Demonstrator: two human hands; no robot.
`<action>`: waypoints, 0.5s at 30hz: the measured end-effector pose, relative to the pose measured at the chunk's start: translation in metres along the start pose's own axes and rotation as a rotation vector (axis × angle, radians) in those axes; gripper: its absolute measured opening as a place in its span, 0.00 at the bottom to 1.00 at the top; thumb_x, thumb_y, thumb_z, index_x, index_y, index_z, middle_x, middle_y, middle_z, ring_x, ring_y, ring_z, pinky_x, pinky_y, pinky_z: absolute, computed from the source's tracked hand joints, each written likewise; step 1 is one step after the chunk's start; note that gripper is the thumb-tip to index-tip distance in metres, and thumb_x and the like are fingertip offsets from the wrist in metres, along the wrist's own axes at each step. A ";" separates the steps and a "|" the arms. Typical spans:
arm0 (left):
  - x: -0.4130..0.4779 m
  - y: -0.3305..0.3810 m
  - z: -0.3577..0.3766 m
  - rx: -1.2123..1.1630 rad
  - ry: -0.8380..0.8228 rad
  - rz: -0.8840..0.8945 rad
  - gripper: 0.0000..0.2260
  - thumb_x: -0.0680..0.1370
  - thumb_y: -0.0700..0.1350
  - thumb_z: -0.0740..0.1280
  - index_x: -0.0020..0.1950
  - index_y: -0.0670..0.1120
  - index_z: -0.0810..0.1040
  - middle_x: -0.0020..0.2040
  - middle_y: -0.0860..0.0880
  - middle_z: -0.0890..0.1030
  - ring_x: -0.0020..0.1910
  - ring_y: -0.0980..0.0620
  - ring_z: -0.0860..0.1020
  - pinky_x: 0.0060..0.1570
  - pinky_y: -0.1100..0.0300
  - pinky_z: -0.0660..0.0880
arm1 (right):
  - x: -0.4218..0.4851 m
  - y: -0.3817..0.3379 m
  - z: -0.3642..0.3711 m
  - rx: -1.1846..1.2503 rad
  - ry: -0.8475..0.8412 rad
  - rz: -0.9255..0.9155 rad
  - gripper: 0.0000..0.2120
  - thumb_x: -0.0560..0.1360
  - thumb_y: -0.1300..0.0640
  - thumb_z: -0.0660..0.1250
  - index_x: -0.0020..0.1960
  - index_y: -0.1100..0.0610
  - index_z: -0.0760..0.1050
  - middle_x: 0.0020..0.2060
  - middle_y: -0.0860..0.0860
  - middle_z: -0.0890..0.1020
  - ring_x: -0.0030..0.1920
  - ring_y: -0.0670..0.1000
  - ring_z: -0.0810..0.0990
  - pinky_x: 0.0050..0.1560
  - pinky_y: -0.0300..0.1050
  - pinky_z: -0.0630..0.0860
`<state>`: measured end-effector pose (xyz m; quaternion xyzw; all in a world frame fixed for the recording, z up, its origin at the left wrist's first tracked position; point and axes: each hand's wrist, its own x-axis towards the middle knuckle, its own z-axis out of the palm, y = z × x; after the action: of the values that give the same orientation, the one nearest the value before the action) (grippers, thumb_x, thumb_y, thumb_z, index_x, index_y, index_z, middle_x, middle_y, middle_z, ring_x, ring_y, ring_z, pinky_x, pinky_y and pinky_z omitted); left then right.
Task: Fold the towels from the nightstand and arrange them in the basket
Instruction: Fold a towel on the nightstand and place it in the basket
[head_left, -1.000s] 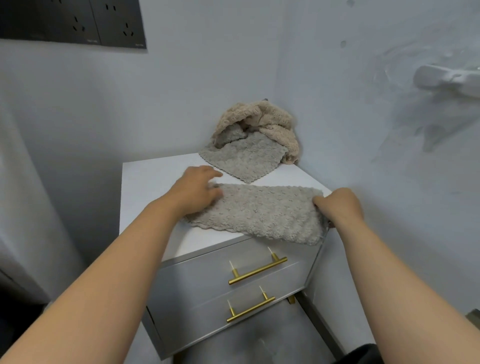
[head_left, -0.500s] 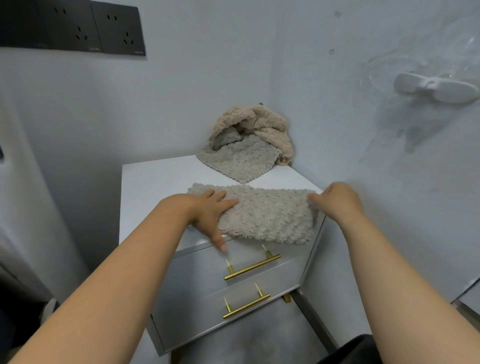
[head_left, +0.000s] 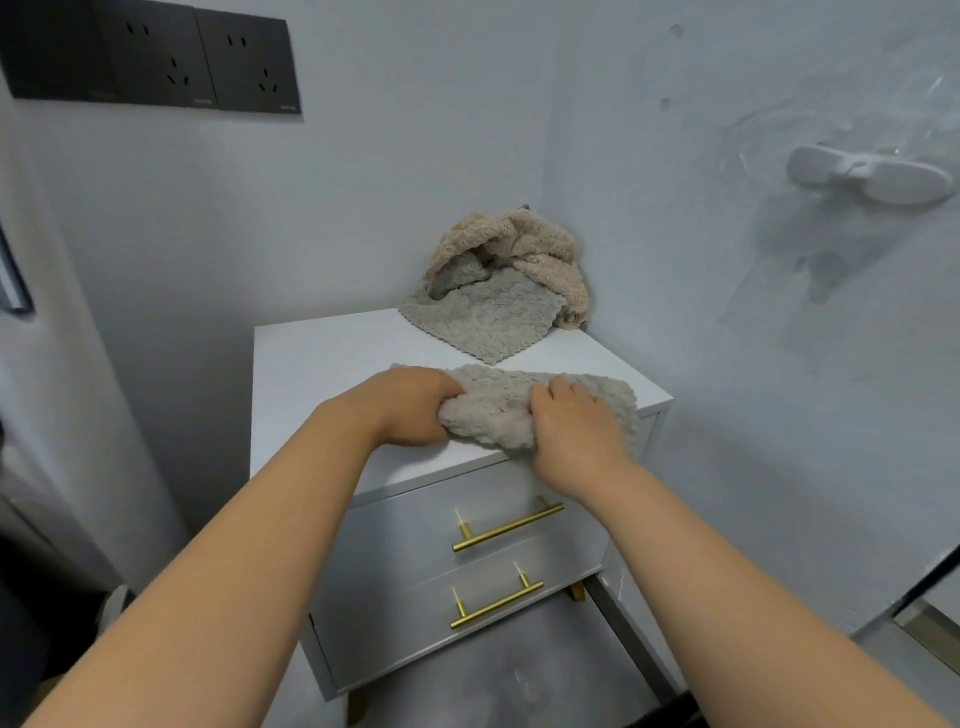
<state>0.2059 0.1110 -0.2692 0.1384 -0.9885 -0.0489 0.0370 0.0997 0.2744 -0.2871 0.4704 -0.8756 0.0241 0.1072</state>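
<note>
A grey folded towel (head_left: 498, 410) lies along the front edge of the white nightstand (head_left: 322, 358). My left hand (head_left: 410, 410) grips the towel's left end, which is bunched up and lifted toward the middle. My right hand (head_left: 571, 431) presses down on the right half of the same towel. At the back right corner of the nightstand lies another grey towel (head_left: 488, 322), spread flat, with a crumpled beige towel (head_left: 530, 249) piled behind and partly over it. No basket is in view.
The nightstand stands in a wall corner and has two drawers with gold handles (head_left: 509, 527). A black socket panel (head_left: 156, 62) hangs on the left wall. A white hook (head_left: 872, 174) sticks out of the right wall.
My hands have come together on the grey towel. The left hand has gathered the left end and drawn it rightward, and the right hand has moved from the towel's right end onto its top.
</note>
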 end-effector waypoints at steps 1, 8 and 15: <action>-0.002 -0.005 -0.003 0.019 0.015 -0.029 0.10 0.72 0.41 0.65 0.51 0.48 0.79 0.50 0.50 0.81 0.50 0.47 0.77 0.48 0.56 0.73 | 0.003 0.005 -0.005 0.013 0.030 0.033 0.18 0.72 0.61 0.63 0.61 0.57 0.67 0.58 0.56 0.71 0.59 0.57 0.69 0.55 0.50 0.67; -0.017 -0.031 -0.023 -0.888 0.453 -0.318 0.05 0.71 0.39 0.73 0.37 0.44 0.79 0.34 0.49 0.78 0.35 0.53 0.75 0.36 0.65 0.71 | 0.015 0.056 -0.016 0.415 0.369 0.399 0.04 0.73 0.61 0.61 0.46 0.59 0.74 0.42 0.57 0.80 0.48 0.61 0.77 0.44 0.47 0.66; -0.009 -0.018 -0.033 -1.416 0.577 -0.399 0.05 0.78 0.43 0.67 0.53 0.44 0.79 0.44 0.49 0.84 0.38 0.55 0.83 0.33 0.64 0.79 | 0.028 0.055 -0.045 0.933 0.811 0.396 0.06 0.74 0.59 0.68 0.51 0.57 0.76 0.44 0.48 0.78 0.45 0.46 0.73 0.41 0.30 0.64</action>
<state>0.2219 0.0933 -0.2389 0.2637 -0.6303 -0.6343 0.3617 0.0463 0.2888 -0.2343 0.2509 -0.7334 0.5969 0.2071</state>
